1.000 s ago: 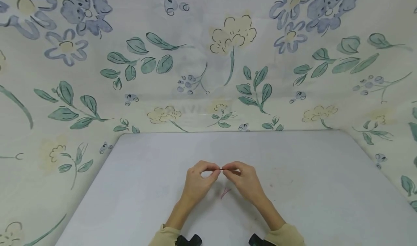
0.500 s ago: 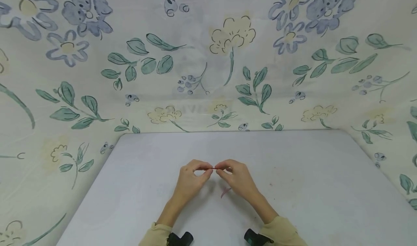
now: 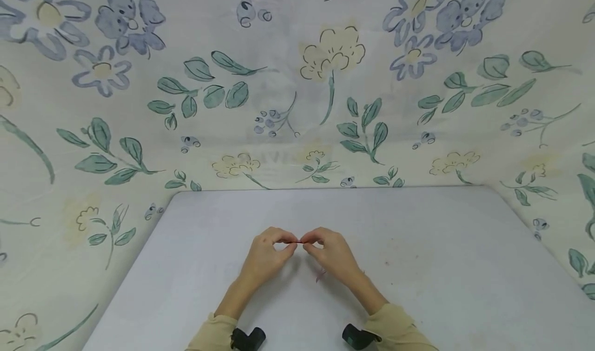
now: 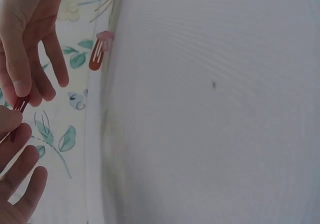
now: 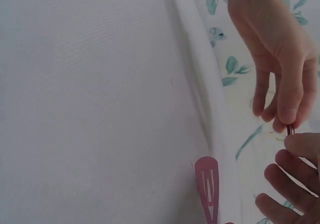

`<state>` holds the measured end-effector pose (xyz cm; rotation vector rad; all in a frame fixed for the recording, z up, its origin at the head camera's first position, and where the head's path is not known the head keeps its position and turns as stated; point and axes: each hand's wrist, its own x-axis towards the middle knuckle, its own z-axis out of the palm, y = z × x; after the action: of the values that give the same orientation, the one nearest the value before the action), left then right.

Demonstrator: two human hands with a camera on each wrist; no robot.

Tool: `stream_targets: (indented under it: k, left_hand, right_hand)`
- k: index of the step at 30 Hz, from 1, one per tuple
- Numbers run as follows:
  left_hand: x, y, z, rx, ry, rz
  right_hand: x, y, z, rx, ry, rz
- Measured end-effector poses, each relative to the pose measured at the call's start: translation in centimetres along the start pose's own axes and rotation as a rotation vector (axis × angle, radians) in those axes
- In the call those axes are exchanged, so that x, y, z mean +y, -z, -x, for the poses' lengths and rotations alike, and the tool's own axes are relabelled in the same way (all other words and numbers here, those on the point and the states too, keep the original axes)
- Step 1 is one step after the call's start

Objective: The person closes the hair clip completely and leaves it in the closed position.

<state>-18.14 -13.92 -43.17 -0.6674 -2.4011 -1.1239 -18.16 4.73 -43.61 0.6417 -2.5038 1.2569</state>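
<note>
A small dark red snap hair clip (image 3: 299,242) is pinched at its two ends between thumbs and fingertips, held up over the white table. My left hand (image 3: 268,255) has the left end and my right hand (image 3: 331,254) the right. In the left wrist view, slots show in the hair clip (image 4: 21,103), with the fingertips covering much of it. Only a sliver of the clip (image 5: 291,130) appears in the right wrist view. The other fingers of both hands spread loosely away from it.
On the white table (image 3: 186,268), pink clips (image 3: 321,274) lie partly behind my right hand. A pink snap clip (image 5: 207,186) shows large in the right wrist view, and a reddish clip (image 4: 96,53) in the left. Floral cloth (image 3: 297,98) rises behind the table.
Both hands have shifted a little to the left together, with the hair clip still pinched between them. My right hand now covers more of the clips lying on the table.
</note>
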Motion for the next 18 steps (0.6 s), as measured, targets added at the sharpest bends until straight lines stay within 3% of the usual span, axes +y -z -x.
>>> stream_targets:
  k: [6,18]
  left_hand:
    - [-0.7,0.3,0.1,-0.022,0.002,-0.038]
    - [-1.4,0.9,0.5,-0.148,0.166,-0.079]
  right_hand:
    - [0.1,-0.8,-0.2,-0.026,-0.002,0.031]
    - [-0.1,-2.2,-0.4,-0.109,-0.026,0.105]
